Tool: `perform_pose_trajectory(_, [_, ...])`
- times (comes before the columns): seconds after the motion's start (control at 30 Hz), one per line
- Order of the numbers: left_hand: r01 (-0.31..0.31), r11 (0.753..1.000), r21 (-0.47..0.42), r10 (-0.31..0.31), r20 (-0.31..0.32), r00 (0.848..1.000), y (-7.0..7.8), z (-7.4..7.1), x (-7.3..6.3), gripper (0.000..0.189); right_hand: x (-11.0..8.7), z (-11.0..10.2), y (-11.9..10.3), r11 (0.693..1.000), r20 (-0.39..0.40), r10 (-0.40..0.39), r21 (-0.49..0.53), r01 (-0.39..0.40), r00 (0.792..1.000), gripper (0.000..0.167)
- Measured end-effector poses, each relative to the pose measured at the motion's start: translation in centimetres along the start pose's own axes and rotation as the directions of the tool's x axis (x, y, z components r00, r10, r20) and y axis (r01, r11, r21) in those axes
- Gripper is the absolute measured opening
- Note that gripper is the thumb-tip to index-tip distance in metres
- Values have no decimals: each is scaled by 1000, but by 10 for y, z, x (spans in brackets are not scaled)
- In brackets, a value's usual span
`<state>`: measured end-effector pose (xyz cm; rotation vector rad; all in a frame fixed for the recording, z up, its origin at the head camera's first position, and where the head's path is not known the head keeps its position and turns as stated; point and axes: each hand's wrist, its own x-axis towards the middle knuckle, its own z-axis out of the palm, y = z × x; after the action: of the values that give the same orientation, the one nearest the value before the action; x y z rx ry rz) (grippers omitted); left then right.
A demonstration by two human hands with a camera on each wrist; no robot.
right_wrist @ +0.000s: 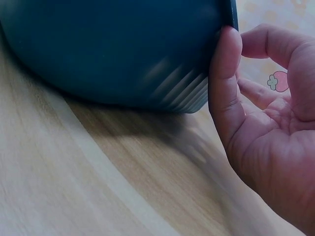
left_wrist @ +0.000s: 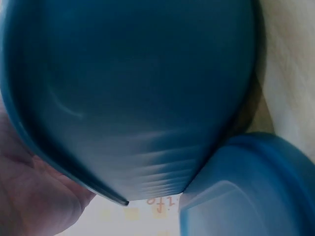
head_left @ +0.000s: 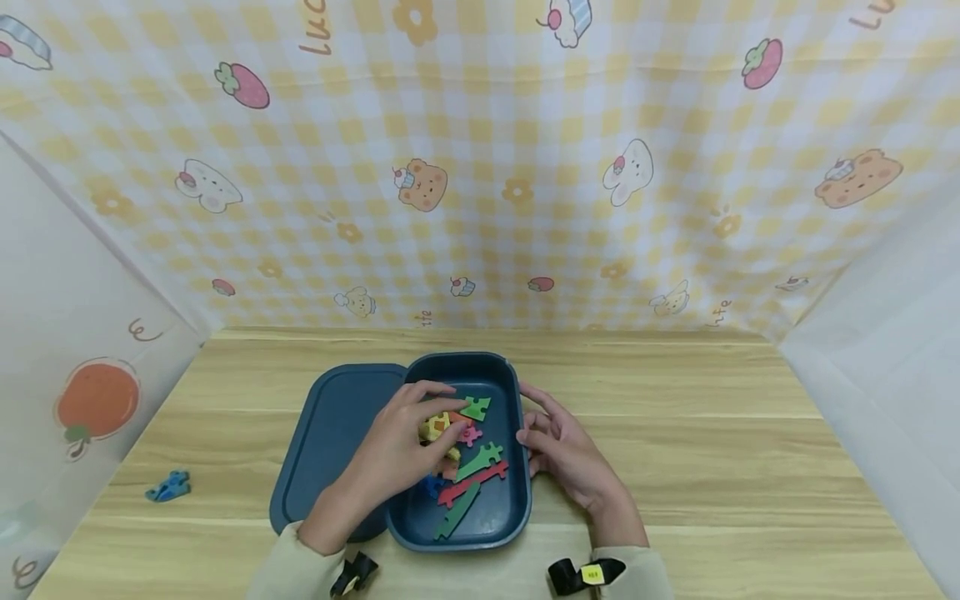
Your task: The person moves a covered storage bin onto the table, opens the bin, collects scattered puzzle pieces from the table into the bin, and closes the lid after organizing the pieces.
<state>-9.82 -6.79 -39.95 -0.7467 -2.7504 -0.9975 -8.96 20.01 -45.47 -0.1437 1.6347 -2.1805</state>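
A dark blue box holds several foam puzzle pieces. My left hand reaches over its left wall, thumb and fingers spread above a yellow piece with an orange square; the gap between them shows, and contact with a piece is unclear. Nearby lie a light green piece, a pink piece, a red strip and a dark green strip. Outside the right wall, my right hand touches the box near its rim with the thumb, its fingers bent loosely.
The box's dark blue lid lies at the left, partly beneath the left arm and against the box. A small blue foam object sits farther left on the wooden table. A patterned cloth hangs behind.
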Motion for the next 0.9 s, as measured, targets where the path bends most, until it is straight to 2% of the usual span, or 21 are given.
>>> perform_pose_trajectory(0.23, [-8,1000,9,8,-55,998,-5,-6,0,23,1,0,0,1000,4,-5,-1,5,1000,74])
perform_pose_trajectory(0.47, [-50,998,28,52,-81,995,-10,-13,0,18,-1,-2,0,1000,-6,5,-12,-5,1000,73])
perform_pose_trajectory(0.77, [-19,999,49,22,-78,997,-15,-18,-6,18,-2,-2,0,1000,-7,7,-11,-8,1000,73])
perform_pose_trajectory(0.9, [-16,999,51,21,-102,995,-19,-20,-10,19,-1,-1,-1,1000,0,2,-6,-2,1000,73])
